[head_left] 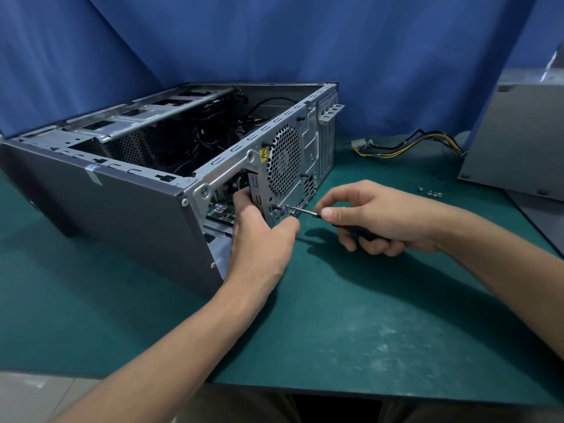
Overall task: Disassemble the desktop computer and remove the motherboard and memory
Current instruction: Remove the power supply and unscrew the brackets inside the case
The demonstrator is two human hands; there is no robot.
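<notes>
Head view: right hand grips a thin black screwdriver; left hand holds the grey metal computer case steady (keep the tip straight).

We take this for a repair workshop: green bench mat, blue curtain behind, loose screws and a cable bundle near an opened computer case.

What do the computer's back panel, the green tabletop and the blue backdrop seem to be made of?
Back panel: probably bare sheet steel, dull silver, with punched fan holes and folded edges.
Tabletop: likely a rubbery green mat, matte, scuffed with pale marks.
Backdrop: blue cloth, hanging in soft folds.
</notes>
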